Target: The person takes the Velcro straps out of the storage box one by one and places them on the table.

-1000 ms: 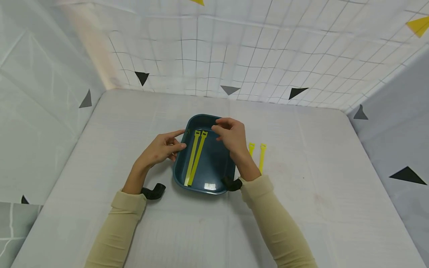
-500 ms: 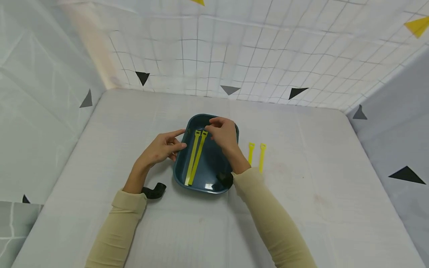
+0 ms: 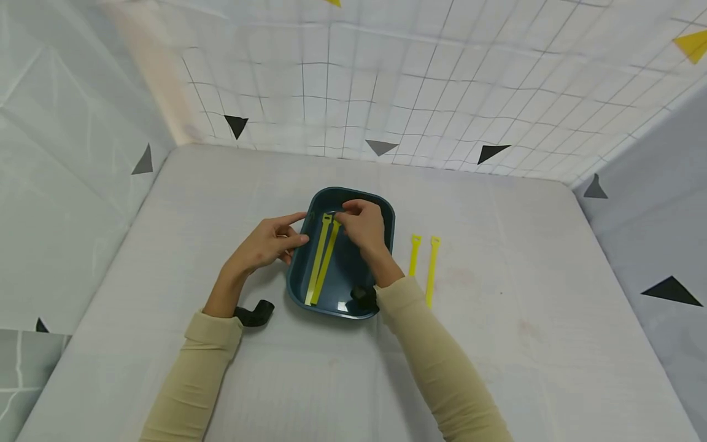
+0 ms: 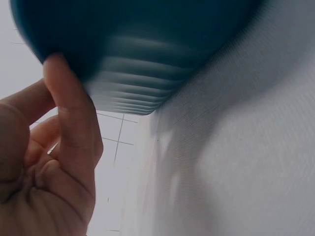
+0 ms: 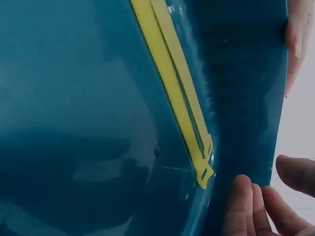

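A dark teal rectangular tray (image 3: 393, 233) stands on the white-covered table. Inside, along its left side, lie two yellow cable straps with slotted heads, a left strap (image 3: 317, 261) and a right strap (image 3: 327, 261). My left hand (image 3: 267, 245) holds the tray's left rim, thumb at the edge and other fingers against the outer wall, as the left wrist view shows. Over the tray's far half hovers my right hand (image 3: 366, 228), its fingers loosely bent beside the strap heads. In the right wrist view its thumb (image 5: 295, 172) and fingertips are apart, with nothing between them.
Two more yellow straps, one nearer the tray (image 3: 415, 255) and one farther right (image 3: 433, 270), lie on the table, partly behind the right sleeve. A white gridded sheet (image 3: 420, 92) rises behind the table. Black camera mounts (image 3: 255, 314) are on both wrists.
My right hand has moved left and slightly nearer the body, to the straps' heads in the tray. More of the two table straps shows now. My left hand stays at the rim.
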Tool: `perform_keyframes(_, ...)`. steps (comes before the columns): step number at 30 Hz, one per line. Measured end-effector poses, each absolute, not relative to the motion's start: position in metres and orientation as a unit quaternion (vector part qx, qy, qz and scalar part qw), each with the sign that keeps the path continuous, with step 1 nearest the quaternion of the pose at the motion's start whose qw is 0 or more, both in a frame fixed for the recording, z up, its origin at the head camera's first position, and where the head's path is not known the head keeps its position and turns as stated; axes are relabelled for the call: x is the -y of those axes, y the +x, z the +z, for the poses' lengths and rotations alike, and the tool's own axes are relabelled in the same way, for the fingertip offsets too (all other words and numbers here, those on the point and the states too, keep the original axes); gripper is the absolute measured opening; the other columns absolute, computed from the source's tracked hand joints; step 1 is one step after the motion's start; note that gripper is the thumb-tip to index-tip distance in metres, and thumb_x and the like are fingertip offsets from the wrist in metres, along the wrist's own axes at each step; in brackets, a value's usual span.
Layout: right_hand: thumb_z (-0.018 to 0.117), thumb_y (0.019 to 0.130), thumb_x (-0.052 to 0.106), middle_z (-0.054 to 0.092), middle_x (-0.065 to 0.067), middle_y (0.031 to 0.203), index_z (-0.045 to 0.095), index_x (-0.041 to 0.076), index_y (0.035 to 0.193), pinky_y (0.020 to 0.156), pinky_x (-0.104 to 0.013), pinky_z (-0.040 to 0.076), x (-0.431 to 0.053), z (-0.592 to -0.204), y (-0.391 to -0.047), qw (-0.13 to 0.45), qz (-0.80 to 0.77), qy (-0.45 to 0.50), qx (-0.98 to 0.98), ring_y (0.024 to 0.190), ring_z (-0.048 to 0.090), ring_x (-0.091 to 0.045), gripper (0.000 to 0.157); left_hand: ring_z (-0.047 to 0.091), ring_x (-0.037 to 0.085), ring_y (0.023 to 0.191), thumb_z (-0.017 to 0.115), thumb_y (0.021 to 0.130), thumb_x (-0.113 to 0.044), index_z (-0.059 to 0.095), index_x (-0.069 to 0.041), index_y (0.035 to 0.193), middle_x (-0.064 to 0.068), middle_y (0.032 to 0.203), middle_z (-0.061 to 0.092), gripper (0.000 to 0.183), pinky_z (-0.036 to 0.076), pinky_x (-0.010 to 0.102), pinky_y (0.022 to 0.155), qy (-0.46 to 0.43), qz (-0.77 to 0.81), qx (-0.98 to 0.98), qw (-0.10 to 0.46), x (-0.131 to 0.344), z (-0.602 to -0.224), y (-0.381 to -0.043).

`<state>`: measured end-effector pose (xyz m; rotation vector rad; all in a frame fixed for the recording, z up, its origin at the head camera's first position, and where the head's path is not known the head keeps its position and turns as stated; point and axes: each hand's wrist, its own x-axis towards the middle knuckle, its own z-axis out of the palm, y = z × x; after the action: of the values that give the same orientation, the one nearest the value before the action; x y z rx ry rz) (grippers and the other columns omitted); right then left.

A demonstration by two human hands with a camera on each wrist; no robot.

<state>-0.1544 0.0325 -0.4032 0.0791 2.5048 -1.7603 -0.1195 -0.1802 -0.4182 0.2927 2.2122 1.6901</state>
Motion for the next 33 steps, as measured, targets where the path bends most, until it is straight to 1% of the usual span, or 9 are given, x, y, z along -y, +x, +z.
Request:
perform_keyframes(3,0.070,0.091,0.009,0.064,-0.013,0.100,0.067,-0.002,0.119,0.068,-0.032,0.055,-0.032,-0.404,-0.156,0.048,-0.563,0.032,-0.824,0.078,0.064,-0.028,0.030,0.061,0.024,0.059,0.065,0.098,-0.020,0.039,-0.009,0.152,0.016,0.087,0.062,0.061,0.058,0.040,0.061,0.103,0.593,-0.780,0.171,0.180,-0.418,-0.120)
perform_keyframes(10,0.071,0.091,0.015,0.063,-0.013,0.116,0.067,0.001,0.122,0.082,-0.041,0.053,-0.032,-0.406,-0.160,0.057,-0.515,0.052,-0.853,0.099,0.061,-0.028,0.034,0.060,0.023,0.060,0.065,0.098,-0.019,0.039,-0.009,0.152,0.015,0.086,0.062,0.061,0.058,0.038,0.060,0.103,0.591,-0.782,0.171,0.180,-0.417,-0.119)
perform_keyframes(14,0.070,0.092,0.015,0.062,-0.014,0.120,0.066,0.002,0.124,0.086,-0.042,0.052,-0.031,-0.409,-0.163,0.063,-0.497,0.054,-0.864,0.104,0.059,-0.030,0.036,0.059,0.021,0.061,0.065,0.098,-0.019,0.038,-0.008,0.152,0.015,0.086,0.062,0.061,0.058,0.037,0.060,0.104,0.590,-0.782,0.171,0.179,-0.417,-0.119)
perform_keyframes(18,0.069,0.092,0.012,0.062,-0.015,0.121,0.065,0.002,0.126,0.083,-0.040,0.052,-0.031,-0.413,-0.167,0.079,-0.518,0.054,-0.850,0.101,0.060,-0.029,0.035,0.058,0.020,0.061,0.065,0.098,-0.018,0.039,-0.008,0.152,0.014,0.085,0.061,0.061,0.057,0.037,0.060,0.104,0.591,-0.783,0.167,0.178,-0.417,-0.119)
perform_keyframes(24,0.068,0.092,0.008,0.064,-0.013,0.114,0.065,0.002,0.125,0.067,-0.031,0.052,-0.031,-0.420,-0.170,0.092,-0.560,0.091,-0.818,0.075,0.061,-0.021,0.034,0.060,0.022,0.060,0.066,0.098,-0.020,0.039,-0.009,0.152,0.016,0.088,0.062,0.061,0.058,0.042,0.062,0.105,0.596,-0.778,0.170,0.176,-0.417,-0.120)
perform_keyframes(25,0.068,0.092,0.008,0.064,-0.013,0.113,0.065,0.002,0.125,0.065,-0.030,0.051,-0.031,-0.420,-0.170,0.091,-0.557,0.092,-0.821,0.074,0.060,-0.020,0.034,0.061,0.023,0.060,0.066,0.098,-0.020,0.040,-0.010,0.152,0.016,0.088,0.062,0.061,0.058,0.043,0.062,0.104,0.596,-0.778,0.170,0.176,-0.417,-0.120)
perform_keyframes(28,0.068,0.092,0.008,0.064,-0.014,0.113,0.065,0.002,0.125,0.066,-0.031,0.052,-0.030,-0.422,-0.170,0.088,-0.542,0.084,-0.832,0.075,0.060,-0.020,0.034,0.061,0.024,0.060,0.066,0.098,-0.019,0.040,-0.009,0.152,0.017,0.088,0.062,0.061,0.058,0.042,0.061,0.102,0.594,-0.780,0.168,0.178,-0.419,-0.120)
perform_keyframes(33,0.069,0.091,0.006,0.064,-0.016,0.114,0.065,0.001,0.126,0.076,-0.036,0.053,-0.028,-0.425,-0.171,0.084,-0.525,0.070,-0.844,0.090,0.061,-0.025,0.036,0.061,0.025,0.060,0.065,0.098,-0.019,0.039,-0.008,0.152,0.017,0.088,0.062,0.061,0.058,0.041,0.061,0.104,0.594,-0.780,0.167,0.180,-0.419,-0.120)
